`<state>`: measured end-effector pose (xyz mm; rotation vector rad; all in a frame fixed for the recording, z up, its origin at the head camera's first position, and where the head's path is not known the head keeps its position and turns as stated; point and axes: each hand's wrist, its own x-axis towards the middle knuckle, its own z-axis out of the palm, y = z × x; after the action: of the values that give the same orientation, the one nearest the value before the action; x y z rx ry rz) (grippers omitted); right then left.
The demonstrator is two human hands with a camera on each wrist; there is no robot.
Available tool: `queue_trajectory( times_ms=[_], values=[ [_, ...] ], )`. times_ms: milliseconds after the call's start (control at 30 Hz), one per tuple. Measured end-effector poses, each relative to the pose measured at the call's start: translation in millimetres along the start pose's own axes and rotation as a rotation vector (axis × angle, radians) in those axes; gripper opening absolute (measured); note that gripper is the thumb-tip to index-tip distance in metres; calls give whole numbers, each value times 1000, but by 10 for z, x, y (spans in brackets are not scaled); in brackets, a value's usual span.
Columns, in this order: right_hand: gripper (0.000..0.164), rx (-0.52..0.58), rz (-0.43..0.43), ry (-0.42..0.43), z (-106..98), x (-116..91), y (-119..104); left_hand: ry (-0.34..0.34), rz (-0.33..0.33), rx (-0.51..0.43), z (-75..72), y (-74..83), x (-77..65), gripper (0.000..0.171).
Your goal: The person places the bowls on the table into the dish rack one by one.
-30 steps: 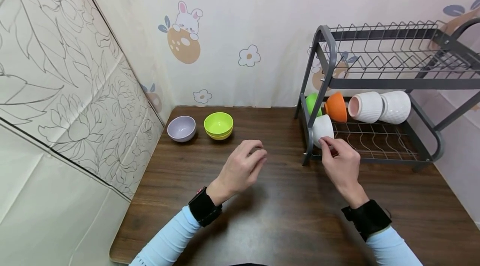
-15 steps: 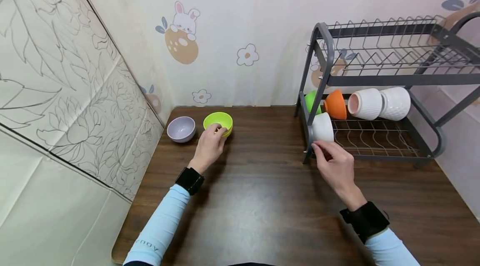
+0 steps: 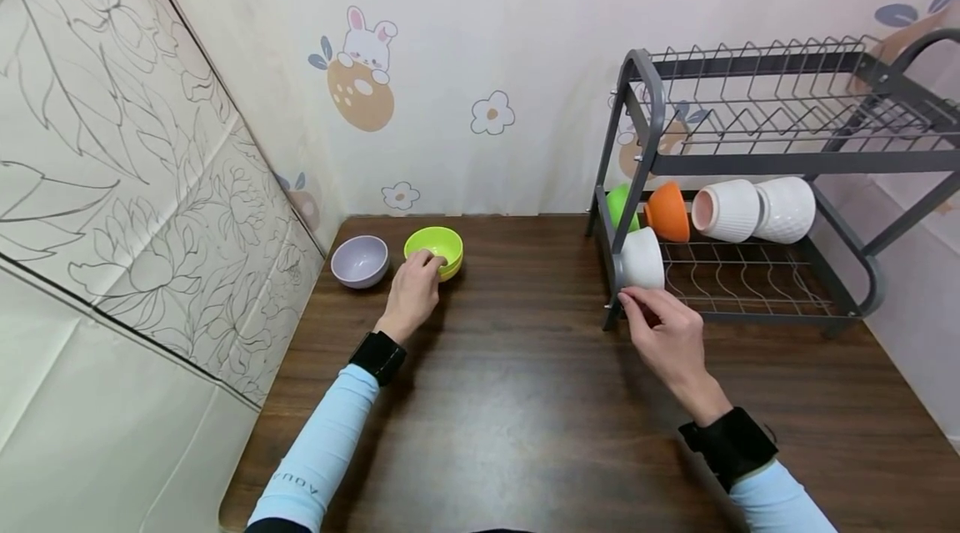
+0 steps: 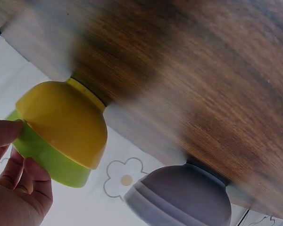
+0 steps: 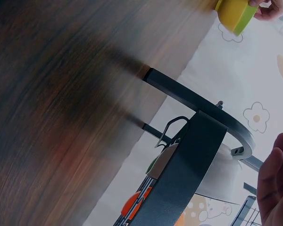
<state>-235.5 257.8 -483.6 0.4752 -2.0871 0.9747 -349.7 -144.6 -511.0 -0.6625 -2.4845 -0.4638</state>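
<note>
A lime green bowl (image 3: 431,239) sits nested in a yellow bowl (image 4: 68,117) at the table's back left. My left hand (image 3: 412,293) pinches the green bowl's rim between thumb and fingers; the left wrist view shows the yellow bowl still under it. Left of these stands a light purple bowl (image 3: 360,262). My right hand (image 3: 667,333) is in front of the rack's lower left corner, just below a white bowl (image 3: 642,258) on its side. Its fingers are loosely bent, and the right wrist view shows nothing held between them.
The two-tier dark grey dish rack (image 3: 795,162) stands at the right against the wall. On its lower tier are a green bowl (image 3: 619,204), an orange bowl (image 3: 667,212) and two white cups (image 3: 727,210). Bare wood table (image 3: 517,399) spans the middle.
My left hand has moved left and away from me to the nested bowls and taken hold of the green rim. My right hand has let go of the white bowl and drawn back slightly.
</note>
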Motion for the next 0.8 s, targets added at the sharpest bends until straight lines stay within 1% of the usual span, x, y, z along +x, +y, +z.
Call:
queue_trajectory(
  times_ms=[167,367,500,600,800],
  values=[
    [18,-10,11,-27,-20,5,-2,9,1,7,-8,-1,11,22],
    [22,12,-12,-1,-4,-4,3,40,4,42,0,13,-13,20],
    [25,36,-26,29,9,1,19,67,14,66,12,6,-11,21],
    [26,34,-32,35,14,-1,28,81,22,78,8,-3,4,25],
    [26,29,-42,24,21,-30,23,123,38,59,-48,11,9,25]
  ],
)
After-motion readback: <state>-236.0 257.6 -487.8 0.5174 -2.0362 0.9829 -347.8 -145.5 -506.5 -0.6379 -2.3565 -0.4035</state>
